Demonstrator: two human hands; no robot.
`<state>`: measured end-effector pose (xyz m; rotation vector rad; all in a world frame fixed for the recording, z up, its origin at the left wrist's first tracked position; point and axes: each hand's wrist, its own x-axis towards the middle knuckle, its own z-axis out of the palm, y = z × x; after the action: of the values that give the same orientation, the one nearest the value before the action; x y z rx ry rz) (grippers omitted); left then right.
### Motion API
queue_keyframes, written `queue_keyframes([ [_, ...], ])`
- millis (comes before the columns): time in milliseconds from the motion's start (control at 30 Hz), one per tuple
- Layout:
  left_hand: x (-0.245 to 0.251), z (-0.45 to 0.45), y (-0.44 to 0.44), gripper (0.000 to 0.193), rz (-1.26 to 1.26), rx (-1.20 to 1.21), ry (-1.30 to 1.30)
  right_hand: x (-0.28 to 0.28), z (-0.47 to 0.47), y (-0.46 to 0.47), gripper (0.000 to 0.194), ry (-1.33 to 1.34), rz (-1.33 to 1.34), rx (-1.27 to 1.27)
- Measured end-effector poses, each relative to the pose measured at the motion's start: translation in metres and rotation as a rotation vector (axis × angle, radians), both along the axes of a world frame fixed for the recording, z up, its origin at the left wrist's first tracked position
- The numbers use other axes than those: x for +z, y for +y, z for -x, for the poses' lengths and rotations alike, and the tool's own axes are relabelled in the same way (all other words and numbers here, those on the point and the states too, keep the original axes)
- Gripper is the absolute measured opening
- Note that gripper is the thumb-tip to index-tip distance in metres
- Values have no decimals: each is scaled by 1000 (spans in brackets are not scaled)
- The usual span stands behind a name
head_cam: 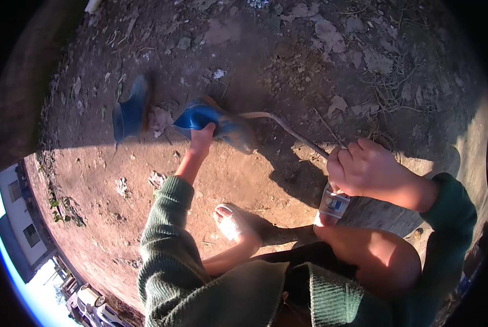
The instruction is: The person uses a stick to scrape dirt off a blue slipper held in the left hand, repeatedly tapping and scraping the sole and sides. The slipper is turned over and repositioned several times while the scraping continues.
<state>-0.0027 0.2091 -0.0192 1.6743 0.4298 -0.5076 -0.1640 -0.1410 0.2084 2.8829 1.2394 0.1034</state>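
My left hand (203, 137) grips the top edge of a blue rubber boot (227, 126), its thumb over the rim. The boot's foot part is smeared with mud and points right, and its blue inside shows. My right hand (346, 167) is closed around a thin, curved wooden stick (297, 135). The stick's far end reaches the boot; whether it touches it I cannot tell. A second blue rubber boot (130, 112), somewhat blurred, is on the dirt to the left of the held one.
Dry leaves (329, 36), twigs and clods lie on the dirt ground. My sandalled feet (229, 222) are below my hands. A pale building (23, 216) and parked cars (96, 306) stand far off at lower left. A dark blurred shape fills the left edge.
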Motion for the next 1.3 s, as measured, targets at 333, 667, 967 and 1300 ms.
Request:
queue_keyframes([
  [333, 17, -16, 9, 25, 236, -124, 152, 9, 1, 7, 21, 116, -100, -135],
  [667, 22, -17, -6, 31, 139, -161, 103, -16, 12, -7, 23, 783, -834, -948],
  [967, 12, -15, -18, 36, 6, -93, 44, -33, 18, -7, 24, 1217, -1217, -1322],
  [1300, 19, -16, -40, 36, -118, -44, 80, -61, 31, 1, 18, 1177, -1266, -1370],
])
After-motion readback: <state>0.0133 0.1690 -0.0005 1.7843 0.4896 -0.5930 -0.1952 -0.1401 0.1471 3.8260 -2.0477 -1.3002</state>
